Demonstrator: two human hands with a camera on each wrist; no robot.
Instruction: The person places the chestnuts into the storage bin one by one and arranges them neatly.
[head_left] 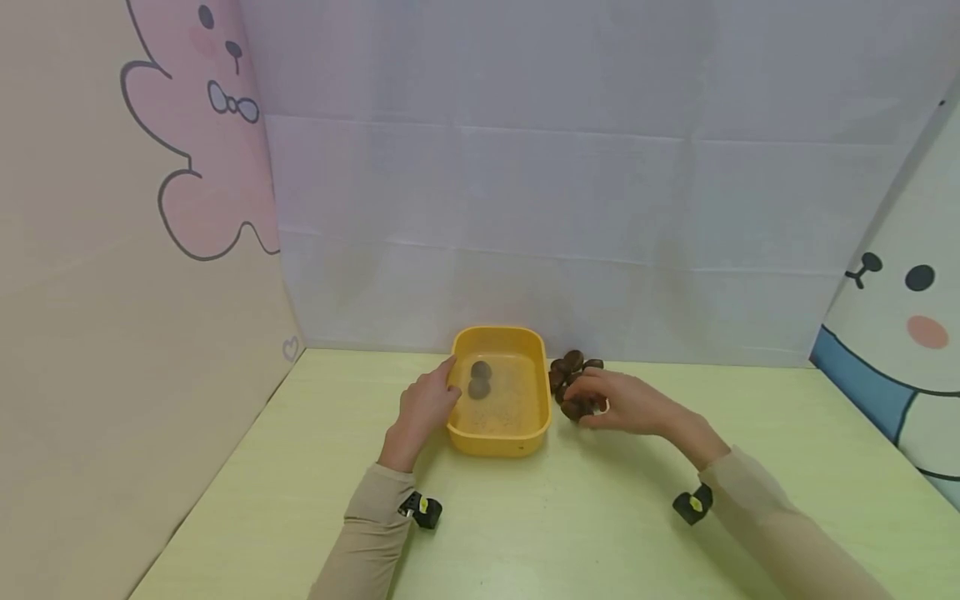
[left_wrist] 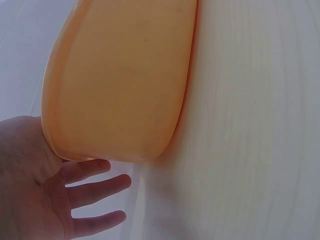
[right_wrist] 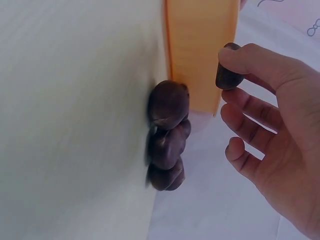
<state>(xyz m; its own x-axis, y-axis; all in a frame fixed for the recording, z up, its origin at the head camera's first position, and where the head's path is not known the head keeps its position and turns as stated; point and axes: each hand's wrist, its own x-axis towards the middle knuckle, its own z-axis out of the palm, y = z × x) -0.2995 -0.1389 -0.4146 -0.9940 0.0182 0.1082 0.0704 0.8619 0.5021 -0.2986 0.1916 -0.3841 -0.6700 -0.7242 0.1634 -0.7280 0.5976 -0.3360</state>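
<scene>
My left hand point(head_left: 426, 407) holds the left rim of a yellow tray point(head_left: 498, 447), thumb and index finger over its edge. In the left wrist view, its other fingers point(left_wrist: 97, 192) stretch out loosely past the tray wall. Inside the tray lie two round grey-brown pieces point(head_left: 479, 388), dulled by the tray's hazy look. To the tray's right, my right hand point(head_left: 630, 403) pinches a dark brown chestnut point(right_wrist: 229, 74) between thumb and fingertips, raised over the table in the right wrist view. Below it, more chestnuts point(right_wrist: 169, 105) sit bunched against the tray's side, partly hidden by the hand in the head view.
The pale wooden table point(head_left: 570, 533) meets a white cloth backdrop point(head_left: 480, 192) just behind the tray. Side panels with cartoon animals stand left point(head_left: 202, 167) and right point(head_left: 900, 333). A small black camera is strapped to each wrist.
</scene>
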